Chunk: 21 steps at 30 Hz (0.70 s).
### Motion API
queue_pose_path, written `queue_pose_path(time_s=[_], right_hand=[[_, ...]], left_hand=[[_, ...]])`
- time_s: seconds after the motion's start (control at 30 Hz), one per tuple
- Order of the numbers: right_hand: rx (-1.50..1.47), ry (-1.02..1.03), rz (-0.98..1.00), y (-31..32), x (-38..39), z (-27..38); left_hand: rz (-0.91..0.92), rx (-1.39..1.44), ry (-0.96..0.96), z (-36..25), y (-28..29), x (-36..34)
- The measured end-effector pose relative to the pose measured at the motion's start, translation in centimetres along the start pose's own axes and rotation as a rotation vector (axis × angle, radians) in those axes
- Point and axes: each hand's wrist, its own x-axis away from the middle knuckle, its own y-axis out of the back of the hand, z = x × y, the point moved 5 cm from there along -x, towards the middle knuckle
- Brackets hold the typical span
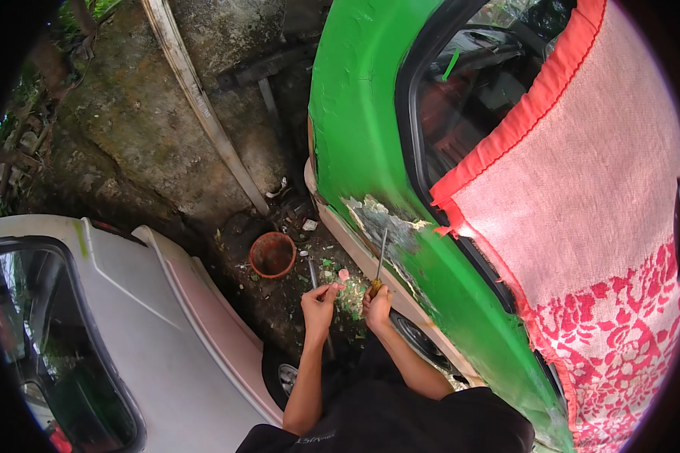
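Between two cars, my right hand (377, 304) grips a screwdriver (380, 260) against the green panel's (355, 113) flaking patch (381, 223); left hand (319, 302) clenches a hammer (313, 275). I'd keep the blade shallow, taps light.

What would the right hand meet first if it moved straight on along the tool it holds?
The right hand holds a screwdriver pointing up at the green car panel. It would probably meet the scraped patch of bare filler there first; depth is unclear.
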Motion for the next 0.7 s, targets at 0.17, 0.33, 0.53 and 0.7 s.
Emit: queue_pose_path(time_s=[0.17,0.33,0.53,0.7], right_hand=[[-0.075,0.195,0.118,-3.7,-1.2,6.6],[0.037,-0.048,-0.044,0.4,-0.2,-0.9],[-0.050,0.034,0.054,-2.3,-1.2,1.9],[-0.054,0.033,-0.003,-1.4,-0.9,0.8]], left_hand=[[0.007,0.021,0.017,-1.8,-0.6,0.1],[0.045,-0.012,-0.065,-1.8,-1.0,-0.3],[0.041,-0.010,-0.030,-1.9,-0.9,-0.7],[0.048,-0.027,-0.001,-0.7,-0.4,-0.5]])
